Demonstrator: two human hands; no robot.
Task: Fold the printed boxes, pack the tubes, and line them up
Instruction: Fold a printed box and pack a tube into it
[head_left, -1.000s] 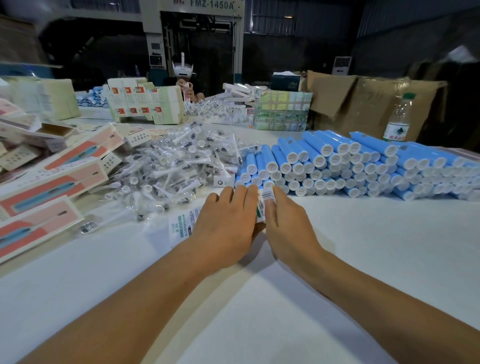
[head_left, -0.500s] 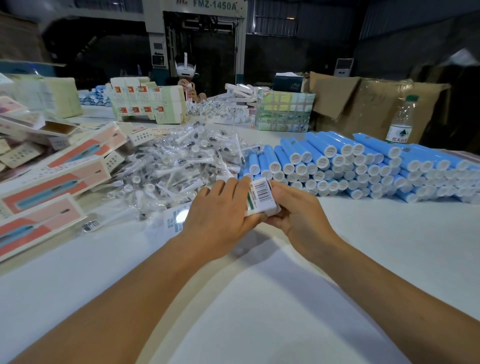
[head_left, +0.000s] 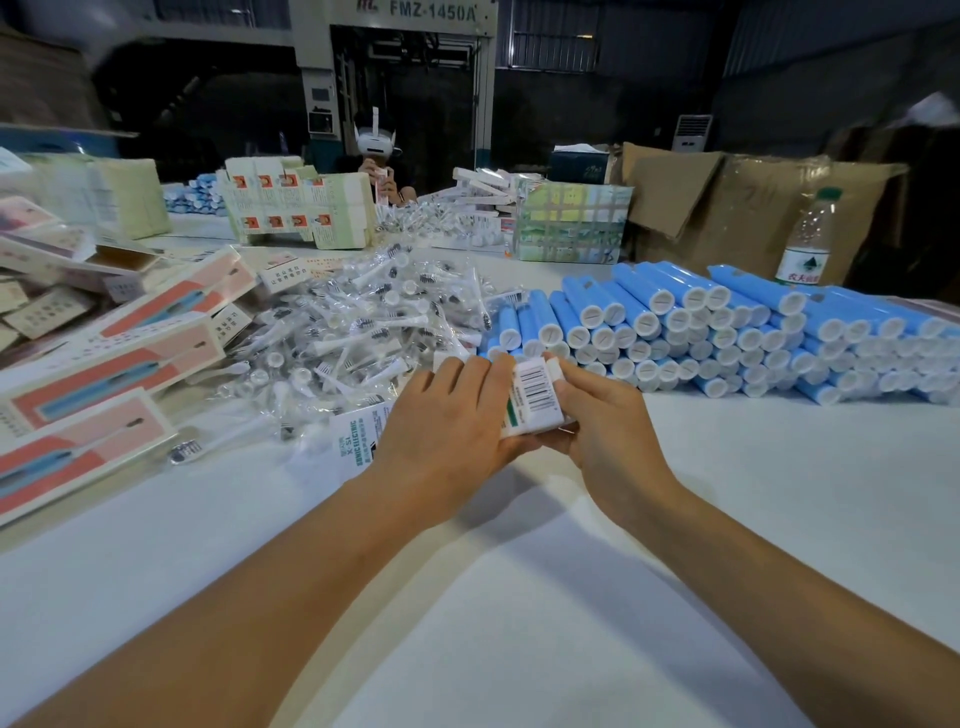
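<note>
head view, both hands gripping barcoded box (head_left: 535, 397), "sonic electric"

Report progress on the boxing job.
Done: no lined-up row of packed boxes shows. In hand: both hands, left and right, hold one white barcoded box above the table. Left: the blue tubes remain stacked, unpacked.

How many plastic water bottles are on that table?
1. A clear plastic water bottle with a green cap stands upright at the far right, behind the stack of blue tubes and in front of brown cardboard. Others may be hidden.
</note>
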